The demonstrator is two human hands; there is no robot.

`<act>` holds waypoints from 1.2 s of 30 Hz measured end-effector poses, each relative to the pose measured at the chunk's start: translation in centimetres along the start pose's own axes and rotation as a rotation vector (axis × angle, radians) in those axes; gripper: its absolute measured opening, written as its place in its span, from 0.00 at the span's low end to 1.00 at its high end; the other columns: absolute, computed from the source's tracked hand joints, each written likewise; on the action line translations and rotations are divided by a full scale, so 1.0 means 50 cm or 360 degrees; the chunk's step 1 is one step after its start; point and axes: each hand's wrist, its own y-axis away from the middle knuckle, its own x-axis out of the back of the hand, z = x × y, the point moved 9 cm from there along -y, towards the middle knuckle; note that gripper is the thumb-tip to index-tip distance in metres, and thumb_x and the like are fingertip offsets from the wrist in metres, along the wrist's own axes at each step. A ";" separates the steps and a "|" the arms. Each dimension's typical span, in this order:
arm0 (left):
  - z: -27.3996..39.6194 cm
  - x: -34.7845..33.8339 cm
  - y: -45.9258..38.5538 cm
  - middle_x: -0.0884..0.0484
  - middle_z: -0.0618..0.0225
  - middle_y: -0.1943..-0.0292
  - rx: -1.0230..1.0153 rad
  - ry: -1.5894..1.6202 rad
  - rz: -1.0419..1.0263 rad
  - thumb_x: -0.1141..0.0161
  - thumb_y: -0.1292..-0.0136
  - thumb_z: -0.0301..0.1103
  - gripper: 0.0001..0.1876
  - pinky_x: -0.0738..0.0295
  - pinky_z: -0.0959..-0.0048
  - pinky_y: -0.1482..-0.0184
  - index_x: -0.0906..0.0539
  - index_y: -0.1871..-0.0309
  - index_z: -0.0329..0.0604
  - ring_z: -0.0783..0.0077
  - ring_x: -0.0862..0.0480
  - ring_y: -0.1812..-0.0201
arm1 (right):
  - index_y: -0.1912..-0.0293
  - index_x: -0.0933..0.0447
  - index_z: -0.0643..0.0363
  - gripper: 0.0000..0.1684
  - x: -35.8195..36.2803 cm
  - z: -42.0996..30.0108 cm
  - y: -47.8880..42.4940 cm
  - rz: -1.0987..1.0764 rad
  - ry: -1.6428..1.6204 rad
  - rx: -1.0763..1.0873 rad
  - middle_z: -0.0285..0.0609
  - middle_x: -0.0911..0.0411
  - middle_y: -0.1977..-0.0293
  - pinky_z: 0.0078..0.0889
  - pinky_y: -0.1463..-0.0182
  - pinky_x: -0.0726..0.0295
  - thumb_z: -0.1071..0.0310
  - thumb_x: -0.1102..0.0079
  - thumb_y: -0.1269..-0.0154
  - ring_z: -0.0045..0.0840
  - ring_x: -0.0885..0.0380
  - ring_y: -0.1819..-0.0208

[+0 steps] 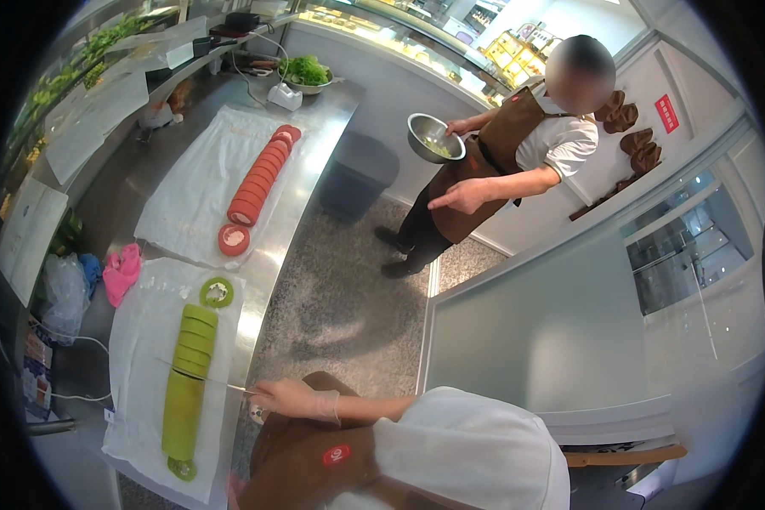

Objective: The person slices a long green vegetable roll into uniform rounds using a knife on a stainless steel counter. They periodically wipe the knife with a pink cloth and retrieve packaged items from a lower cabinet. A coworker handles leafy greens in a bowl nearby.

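My right hand (287,398), in a clear disposable glove, grips a long thin knife (223,383) at the table's front edge. Its blade lies across a green cake roll (182,411), at the gap between the uncut length and several slices (194,338). Beyond them, a green end slice (217,292) lies flat with white filling showing. A small green end piece (182,469) rests at the near end. White paper (143,319) is spread beneath the roll. My left hand is out of view.
A sliced red cake roll (255,188) lies on more paper (185,185). Behind are a pink cloth (122,274), plastic bag (67,296) and cables. Leafy greens fill a bowl (307,71). A co-worker (497,159) holds a metal bowl (435,140) and points, near a dark bin (358,175).
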 end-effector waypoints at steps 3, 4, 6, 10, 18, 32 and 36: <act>0.002 -0.012 -0.003 0.18 0.49 0.44 0.0013 -0.0061 0.0013 0.49 0.27 0.52 0.28 0.35 0.65 0.32 0.21 0.39 0.35 0.53 0.24 0.37 | 0.53 0.23 0.54 0.21 0.014 -0.001 0.001 0.0022 0.0012 0.0004 0.50 0.16 0.65 0.50 0.58 0.20 0.46 0.48 0.28 0.49 0.18 0.62; 0.006 -0.014 -0.003 0.18 0.49 0.44 0.0021 -0.0079 0.0021 0.50 0.27 0.52 0.28 0.35 0.65 0.32 0.21 0.39 0.35 0.53 0.24 0.37 | 0.54 0.23 0.54 0.21 0.018 -0.003 0.001 0.0031 -0.0002 0.0025 0.51 0.16 0.65 0.50 0.58 0.20 0.47 0.48 0.28 0.49 0.17 0.62; 0.003 -0.023 0.002 0.18 0.49 0.44 0.0042 -0.0124 0.0031 0.50 0.27 0.53 0.29 0.35 0.65 0.32 0.21 0.39 0.35 0.53 0.24 0.36 | 0.53 0.23 0.54 0.20 0.024 0.002 0.003 0.0045 -0.0004 0.0047 0.51 0.16 0.65 0.50 0.58 0.20 0.47 0.47 0.28 0.49 0.17 0.62; -0.015 -0.035 0.012 0.18 0.49 0.44 0.0077 -0.0204 0.0056 0.50 0.27 0.54 0.29 0.35 0.65 0.32 0.21 0.38 0.35 0.53 0.24 0.36 | 0.52 0.22 0.53 0.21 0.027 0.015 0.006 0.0046 -0.0015 0.0019 0.51 0.16 0.64 0.49 0.58 0.19 0.47 0.47 0.29 0.49 0.17 0.61; -0.187 -0.008 0.135 0.18 0.49 0.44 0.0215 -0.0544 0.0181 0.52 0.27 0.55 0.31 0.36 0.65 0.31 0.22 0.38 0.34 0.54 0.24 0.36 | 0.48 0.21 0.59 0.20 0.051 0.011 0.026 0.0033 -0.0176 0.0055 0.54 0.17 0.55 0.46 0.48 0.21 0.54 0.46 0.29 0.47 0.18 0.52; -0.217 -0.184 0.266 0.27 0.50 0.33 0.1028 0.1433 -0.0274 0.61 0.27 0.66 0.41 0.43 0.66 0.27 0.32 0.29 0.34 0.60 0.32 0.29 | 0.48 0.22 0.58 0.22 0.016 0.092 -0.048 -0.0158 -0.0165 -0.0196 0.49 0.18 0.69 0.36 0.60 0.22 0.50 0.43 0.29 0.35 0.18 0.67; -0.067 -0.071 0.220 0.32 0.49 0.30 0.0503 0.1052 0.0367 0.62 0.23 0.59 0.37 0.50 0.70 0.24 0.38 0.26 0.36 0.61 0.33 0.28 | 0.51 0.21 0.58 0.22 -0.049 0.068 -0.057 -0.0184 -0.0233 -0.0117 0.45 0.22 0.71 0.33 0.63 0.26 0.49 0.46 0.27 0.31 0.23 0.69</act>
